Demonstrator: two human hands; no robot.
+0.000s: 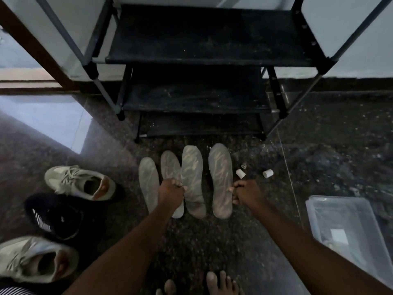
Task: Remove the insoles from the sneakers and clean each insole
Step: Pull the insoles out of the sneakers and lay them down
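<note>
Several grey insoles lie side by side on the dark speckled floor in front of a shoe rack. My left hand [171, 191] is closed on the edge of the third insole [192, 173] and partly covers the second insole [170, 167]. The leftmost insole [148, 179] lies untouched beside it. My right hand [246, 192] pinches the right edge of the rightmost insole [220, 177]. At the left stand a beige sneaker [78, 182], a black sneaker [53, 216] and another beige sneaker [34, 258].
A black three-shelf shoe rack [202, 50] stands just beyond the insoles. Two small white caps [240, 173] [267, 173] lie on the floor to the right. A clear plastic box [348, 226] sits at the right. My bare toes [214, 284] show at the bottom edge.
</note>
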